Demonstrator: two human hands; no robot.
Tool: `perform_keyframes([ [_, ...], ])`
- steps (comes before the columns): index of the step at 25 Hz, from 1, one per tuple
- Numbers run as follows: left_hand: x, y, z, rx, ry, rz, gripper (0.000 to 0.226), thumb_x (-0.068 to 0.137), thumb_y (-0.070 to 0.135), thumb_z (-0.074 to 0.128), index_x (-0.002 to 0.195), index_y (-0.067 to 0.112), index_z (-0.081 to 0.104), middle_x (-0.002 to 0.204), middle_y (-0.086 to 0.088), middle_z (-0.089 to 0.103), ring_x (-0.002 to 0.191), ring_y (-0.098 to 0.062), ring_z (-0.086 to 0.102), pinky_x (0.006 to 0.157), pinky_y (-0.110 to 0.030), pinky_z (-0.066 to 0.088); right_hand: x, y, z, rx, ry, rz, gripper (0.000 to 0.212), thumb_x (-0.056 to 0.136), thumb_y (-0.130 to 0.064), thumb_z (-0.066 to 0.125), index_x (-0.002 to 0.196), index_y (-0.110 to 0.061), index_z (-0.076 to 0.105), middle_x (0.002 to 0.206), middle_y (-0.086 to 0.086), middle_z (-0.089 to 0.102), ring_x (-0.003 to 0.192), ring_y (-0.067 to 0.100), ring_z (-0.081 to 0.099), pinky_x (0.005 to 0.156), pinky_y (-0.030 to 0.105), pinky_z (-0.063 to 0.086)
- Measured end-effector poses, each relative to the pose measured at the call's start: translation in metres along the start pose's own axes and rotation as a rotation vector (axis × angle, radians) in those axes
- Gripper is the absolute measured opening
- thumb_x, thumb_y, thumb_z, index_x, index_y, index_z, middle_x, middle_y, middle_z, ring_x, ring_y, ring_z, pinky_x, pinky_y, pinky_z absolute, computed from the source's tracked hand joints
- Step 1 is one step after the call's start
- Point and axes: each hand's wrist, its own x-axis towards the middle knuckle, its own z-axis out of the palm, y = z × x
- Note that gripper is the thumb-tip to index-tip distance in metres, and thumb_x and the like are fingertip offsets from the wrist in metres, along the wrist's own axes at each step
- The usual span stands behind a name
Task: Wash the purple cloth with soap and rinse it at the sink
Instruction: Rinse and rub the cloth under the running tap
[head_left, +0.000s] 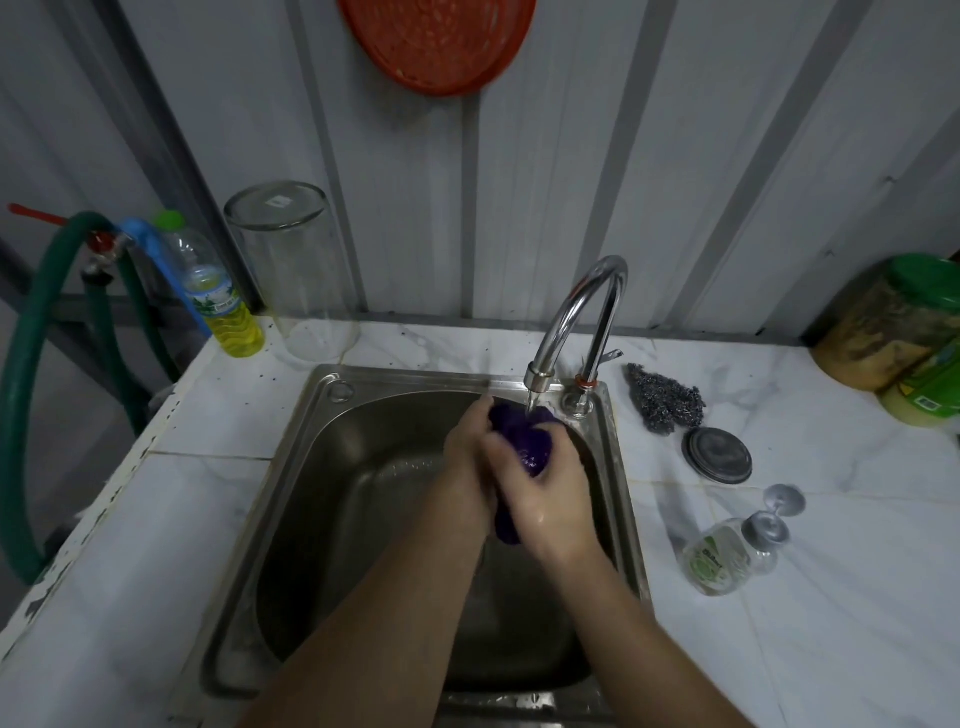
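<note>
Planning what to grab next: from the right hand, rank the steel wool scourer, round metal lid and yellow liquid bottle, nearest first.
From the right hand:
1. Round metal lid, on the counter to its right.
2. Steel wool scourer, right, beside the tap.
3. Yellow liquid bottle, far left corner.

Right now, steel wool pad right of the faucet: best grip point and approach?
Probably straight down on the wide near end of the steel wool pad: it lies flat on the counter and tapers to a point at the back. A round lid sits close in front.
</note>
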Motion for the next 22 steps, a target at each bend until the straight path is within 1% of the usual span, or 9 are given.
perform_keyframes([
  [2, 0.01, 0.007, 0.0, 0.024, 0.034, 0.013, 0.05, 0.087, 0.045, 0.067, 0.113, 0.003, 0.068, 0.108, -0.02, 0.073, 0.094, -0.032, 0.07, 0.082, -0.04, 0.058, -0.021, 0.007, 0.002, -0.077, -0.005, -0.154, 0.031, 0.084, -0.05, 0.067, 0.109, -0.034, 0.061, 0.098, -0.006, 0.071, 0.087, 0.007, 0.07, 0.077, 0.034, 0.061],
  [4, 0.015, 0.011, -0.001, 0.073, 0.089, 0.006, 0.047, 0.093, 0.044, 0.064, 0.117, 0.004, 0.065, 0.106, -0.017, 0.071, 0.088, -0.028, 0.069, 0.068, -0.035, 0.053, -0.034, 0.013, 0.001, -0.224, 0.047, -0.301, 0.032, 0.09, -0.051, 0.055, 0.112, -0.028, 0.062, 0.098, -0.009, 0.069, 0.087, 0.007, 0.067, 0.076, 0.036, 0.059],
  [7, 0.014, -0.005, -0.015, 0.111, -0.068, -0.05, 0.049, 0.088, 0.058, 0.064, 0.096, 0.01, 0.069, 0.078, -0.011, 0.068, 0.068, -0.022, 0.068, 0.065, -0.035, 0.049, -0.033, 0.012, -0.001, -0.485, 0.058, -0.417, 0.041, 0.091, -0.063, 0.045, 0.095, -0.027, 0.064, 0.083, -0.011, 0.067, 0.072, 0.006, 0.064, 0.063, 0.031, 0.056],
  [9, 0.005, -0.018, -0.018, 0.076, -0.188, -0.096, 0.045, 0.081, 0.058, 0.068, 0.073, 0.013, 0.064, 0.064, -0.008, 0.058, 0.057, -0.021, 0.06, 0.065, -0.035, 0.048, -0.022, 0.006, 0.002, -0.542, 0.063, -0.365, 0.046, 0.088, -0.067, 0.044, 0.078, -0.027, 0.064, 0.071, -0.008, 0.066, 0.063, 0.008, 0.063, 0.059, 0.032, 0.055],
  [12, -0.009, -0.013, -0.001, 0.034, -0.187, -0.047, 0.022, 0.074, 0.029, 0.067, 0.067, 0.013, 0.055, 0.059, -0.006, 0.05, 0.048, -0.018, 0.052, 0.051, -0.024, 0.046, 0.01, -0.007, 0.001, -0.441, 0.087, -0.118, 0.044, 0.09, -0.058, 0.049, 0.065, -0.023, 0.058, 0.064, -0.001, 0.066, 0.063, 0.021, 0.066, 0.063, 0.036, 0.056],
  [14, -0.013, -0.01, 0.006, 0.035, -0.14, -0.056, 0.024, 0.089, 0.022, 0.06, 0.077, 0.003, 0.069, 0.063, -0.012, 0.064, 0.053, -0.022, 0.064, 0.052, -0.025, 0.053, 0.034, -0.011, -0.008, -0.356, 0.089, 0.058, 0.035, 0.093, -0.046, 0.056, 0.068, -0.022, 0.059, 0.068, 0.001, 0.067, 0.068, 0.024, 0.066, 0.062, 0.029, 0.052],
  [17, -0.02, -0.016, 0.002, 0.065, -0.112, -0.075, 0.03, 0.095, 0.022, 0.056, 0.109, 0.002, 0.074, 0.092, -0.018, 0.074, 0.08, -0.03, 0.073, 0.072, -0.041, 0.061, 0.056, -0.009, -0.017, -0.344, 0.028, 0.164, 0.029, 0.096, -0.039, 0.054, 0.082, -0.016, 0.066, 0.076, 0.004, 0.067, 0.076, 0.026, 0.065, 0.068, 0.029, 0.048],
  [20, -0.024, -0.012, -0.009, -0.044, -0.012, -0.041, 0.027, 0.101, 0.032, 0.056, 0.105, 0.008, 0.069, 0.104, -0.018, 0.076, 0.089, -0.032, 0.073, 0.074, -0.042, 0.06, 0.062, -0.003, -0.02, -0.37, 0.019, 0.201, 0.044, 0.097, -0.052, 0.048, 0.095, -0.012, 0.068, 0.09, 0.008, 0.071, 0.086, 0.029, 0.067, 0.077, 0.033, 0.052],
  [22, -0.019, -0.01, -0.021, -0.01, 0.091, -0.041, 0.028, 0.101, 0.037, 0.056, 0.105, 0.011, 0.066, 0.105, -0.016, 0.074, 0.08, -0.026, 0.069, 0.067, -0.035, 0.055, 0.062, -0.003, -0.023, -0.288, 0.057, 0.171, 0.051, 0.096, -0.059, 0.047, 0.087, -0.013, 0.067, 0.084, 0.006, 0.072, 0.083, 0.028, 0.068, 0.081, 0.04, 0.056],
])
